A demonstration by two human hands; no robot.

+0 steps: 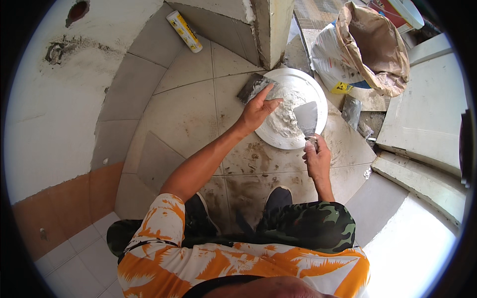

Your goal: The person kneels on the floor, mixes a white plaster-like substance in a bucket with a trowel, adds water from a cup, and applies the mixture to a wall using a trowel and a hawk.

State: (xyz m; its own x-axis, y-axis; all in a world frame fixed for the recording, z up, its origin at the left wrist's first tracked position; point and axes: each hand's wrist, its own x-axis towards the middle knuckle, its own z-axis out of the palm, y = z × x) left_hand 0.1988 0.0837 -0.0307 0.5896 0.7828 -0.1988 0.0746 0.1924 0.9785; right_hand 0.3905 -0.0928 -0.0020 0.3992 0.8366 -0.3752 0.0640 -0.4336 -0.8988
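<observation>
A round white basin [322, 111] stands on the tiled floor in front of me, with white powder or paste [284, 116] inside. My right hand [317, 158] is closed round the handle of a putty knife [306, 117], whose broad metal blade lies over the right part of the mix. My left hand [257, 111] reaches over the basin's left rim, index finger and thumb stretched apart. Beside its fingers a dark flat square piece [252, 88] with white smears overlaps the rim. Whether the hidden fingers touch that piece, I cannot tell.
An open paper-lined bag [372, 49] stands beyond the basin to the right, near a bucket [397, 12]. A yellow-and-white cartridge tube [184, 32] leans at the back left. A post edge [271, 39] rises behind the basin. Dirt marks the floor tiles [258, 159] before my shoes.
</observation>
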